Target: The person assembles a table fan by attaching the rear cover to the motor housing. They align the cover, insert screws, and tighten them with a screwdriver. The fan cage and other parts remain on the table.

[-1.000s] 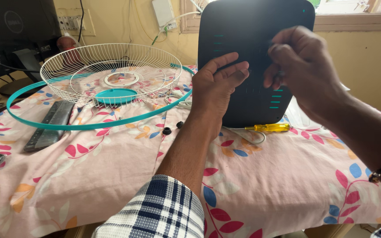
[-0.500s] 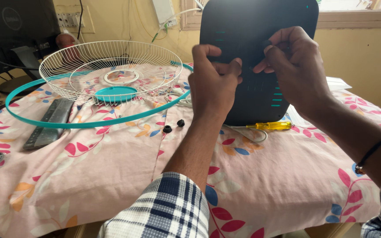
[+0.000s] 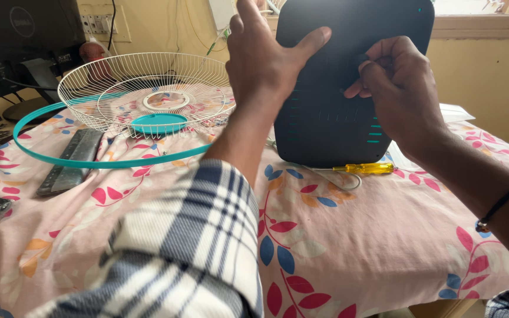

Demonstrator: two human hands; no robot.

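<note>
Daylight came from the bright window (image 3: 478, 9) at the far right, which was washed out to near white. The scene was evenly and softly lit, with the pink floral tablecloth (image 3: 354, 247) on the table clearly coloured and only faint shadows under the white wire fan guard (image 3: 142, 88). The upright dark grey plastic panel (image 3: 349, 76) stayed matte, without glare. The checked sleeve (image 3: 184, 253) at the near left was large and blurred, out of focus. The raised left hand (image 3: 263, 59) showed slight motion blur; the right hand (image 3: 399, 88) was sharp.
</note>
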